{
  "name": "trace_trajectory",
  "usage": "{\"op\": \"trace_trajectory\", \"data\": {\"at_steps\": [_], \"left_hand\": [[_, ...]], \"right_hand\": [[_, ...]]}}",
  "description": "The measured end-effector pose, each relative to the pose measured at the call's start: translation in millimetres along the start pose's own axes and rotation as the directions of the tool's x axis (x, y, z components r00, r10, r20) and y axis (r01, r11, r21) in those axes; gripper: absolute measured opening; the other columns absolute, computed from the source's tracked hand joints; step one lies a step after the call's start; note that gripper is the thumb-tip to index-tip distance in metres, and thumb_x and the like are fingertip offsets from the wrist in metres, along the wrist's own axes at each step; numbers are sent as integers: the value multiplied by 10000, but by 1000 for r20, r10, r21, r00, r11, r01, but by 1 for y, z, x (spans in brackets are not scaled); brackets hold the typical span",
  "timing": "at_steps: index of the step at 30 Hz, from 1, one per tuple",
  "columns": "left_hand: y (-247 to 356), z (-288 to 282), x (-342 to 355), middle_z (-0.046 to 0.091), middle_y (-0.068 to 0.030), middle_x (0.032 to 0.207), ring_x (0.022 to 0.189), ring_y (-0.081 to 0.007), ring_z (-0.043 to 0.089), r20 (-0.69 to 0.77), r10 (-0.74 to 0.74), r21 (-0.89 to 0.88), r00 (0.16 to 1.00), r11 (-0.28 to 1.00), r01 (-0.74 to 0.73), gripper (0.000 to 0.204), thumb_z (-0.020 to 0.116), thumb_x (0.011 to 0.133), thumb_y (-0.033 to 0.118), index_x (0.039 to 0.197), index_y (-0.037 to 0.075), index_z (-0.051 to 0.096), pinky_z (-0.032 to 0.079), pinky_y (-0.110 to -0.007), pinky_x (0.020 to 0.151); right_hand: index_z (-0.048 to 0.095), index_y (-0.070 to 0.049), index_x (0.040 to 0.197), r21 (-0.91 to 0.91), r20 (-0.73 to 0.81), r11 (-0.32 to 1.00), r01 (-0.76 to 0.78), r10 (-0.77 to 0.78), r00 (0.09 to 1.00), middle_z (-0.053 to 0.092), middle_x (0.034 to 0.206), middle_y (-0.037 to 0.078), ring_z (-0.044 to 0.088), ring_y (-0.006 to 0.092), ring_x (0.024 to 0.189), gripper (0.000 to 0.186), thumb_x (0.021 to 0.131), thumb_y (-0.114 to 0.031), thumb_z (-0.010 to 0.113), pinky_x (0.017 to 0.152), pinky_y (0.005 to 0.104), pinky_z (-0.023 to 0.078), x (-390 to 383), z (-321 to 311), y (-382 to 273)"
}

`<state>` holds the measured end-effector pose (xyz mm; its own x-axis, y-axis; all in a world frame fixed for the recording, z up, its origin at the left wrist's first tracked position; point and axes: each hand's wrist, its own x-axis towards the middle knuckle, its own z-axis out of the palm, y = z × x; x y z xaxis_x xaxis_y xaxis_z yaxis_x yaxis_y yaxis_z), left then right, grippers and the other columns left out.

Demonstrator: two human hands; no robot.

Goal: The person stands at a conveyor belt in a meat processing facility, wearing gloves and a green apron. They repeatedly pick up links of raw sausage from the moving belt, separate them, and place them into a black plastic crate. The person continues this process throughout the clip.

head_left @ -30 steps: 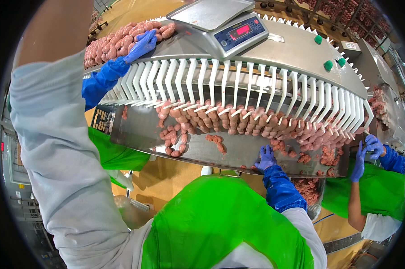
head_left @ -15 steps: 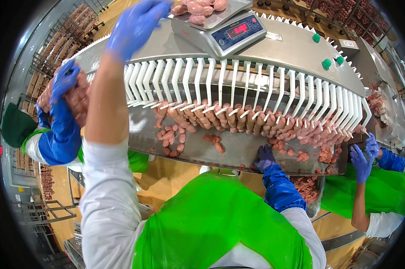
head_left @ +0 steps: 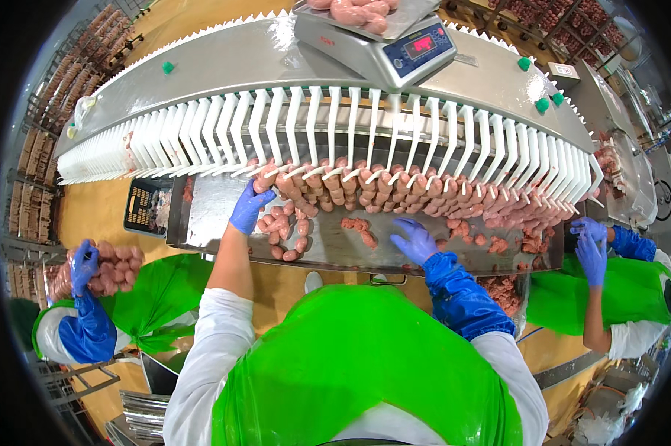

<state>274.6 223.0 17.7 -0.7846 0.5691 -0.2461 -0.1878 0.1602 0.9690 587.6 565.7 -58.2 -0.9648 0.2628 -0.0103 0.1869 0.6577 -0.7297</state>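
A string of pink sausage links (head_left: 265, 178) hangs at the left end of the loaded white hooks (head_left: 305, 141), and my left hand (head_left: 252, 209) is closed on it. Low over the metal tray (head_left: 326, 253), my right hand (head_left: 415, 242) is open with fingers apart, holding nothing. Between my hands, a loose pile of links (head_left: 279, 232) and a torn sausage piece (head_left: 360, 230) lie on the tray. More strings of sausages (head_left: 424, 189) hang from the hooks to the right.
Above the hooks stands a scale (head_left: 395, 56) with sausages on its pan. At left, a co-worker's gloved hand (head_left: 83, 262) carries a bunch of sausages (head_left: 116, 267); another co-worker's hands (head_left: 592, 249) are at right. A black crate (head_left: 146, 207) and a bin of meat scraps (head_left: 501, 293) sit nearby.
My left hand has come down from beside the scale to the hanging sausages. My right hand has shifted left over the tray. The left co-worker has moved nearer with the sausage bunch.
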Motion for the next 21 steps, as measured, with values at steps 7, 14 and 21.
{"op": "trace_trajectory", "data": {"at_steps": [7,14,21], "left_hand": [[-8,-19,-8,596,-64,1162,961,-141,580,68,45,-138,997,990,-35,527,634,868,113,1358,16,464,479,-288,831],[-40,-75,-39,617,-81,1123,998,-150,597,292,93,-80,952,994,-73,339,630,914,151,1217,11,574,480,-299,896],[0,-85,-77,635,-60,1101,1012,-155,599,91,278,-38,956,960,-276,280,648,917,186,1167,65,612,475,-333,906]], "right_hand": [[520,-78,1351,248,126,959,137,-172,977,556,1323,169,549,321,1209,552,879,-324,667,989,393,458,78,78,-150],[496,-28,1335,457,0,885,-91,103,995,597,1235,124,581,209,1117,570,871,-282,707,915,342,483,141,160,-211],[646,-55,1116,347,321,916,-203,87,943,676,1034,86,629,185,914,366,841,-286,715,834,332,505,151,185,-181]]}}
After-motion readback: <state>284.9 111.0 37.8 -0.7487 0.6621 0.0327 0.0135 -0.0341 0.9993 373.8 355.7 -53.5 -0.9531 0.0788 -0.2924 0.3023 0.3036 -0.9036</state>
